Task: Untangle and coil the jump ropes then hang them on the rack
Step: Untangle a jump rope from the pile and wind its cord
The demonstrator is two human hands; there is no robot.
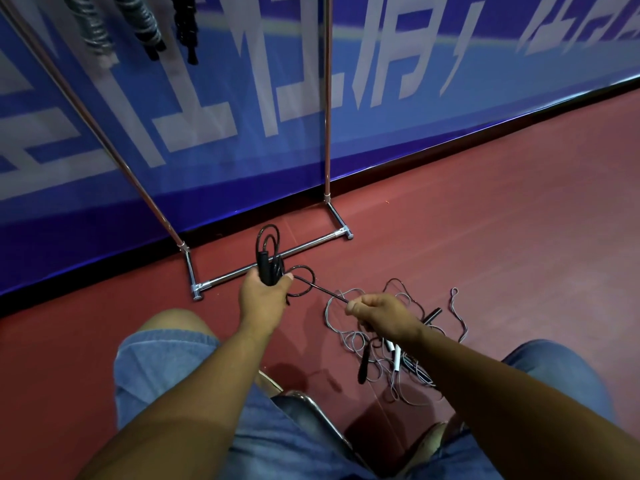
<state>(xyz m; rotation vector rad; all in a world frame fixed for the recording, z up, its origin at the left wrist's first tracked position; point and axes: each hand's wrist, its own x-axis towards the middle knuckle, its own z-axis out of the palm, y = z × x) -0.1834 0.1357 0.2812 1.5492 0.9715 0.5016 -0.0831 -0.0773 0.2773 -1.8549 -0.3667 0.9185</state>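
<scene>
While taut between left hand [265,299] and right hand [379,311], black jump rope [320,289], fingers [354,308] tight around it.

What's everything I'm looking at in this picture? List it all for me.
black jump rope: one, black, partly coiled, stretched between both hands
tangled jump ropes: one pile, number unclear, grey cords with black and white handles, on the floor under the right arm
rack: one, shiny metal, standing by the banner
hung ropes: three bundles, grey and black, top left on the rack, cut off by the picture edge
banner: one, blue with white characters, behind the rack
floor: red-brown
shorts: blue denim, on both legs
left hand: grips the black rope's handles and loops
right hand: pinches the same rope's cord
</scene>
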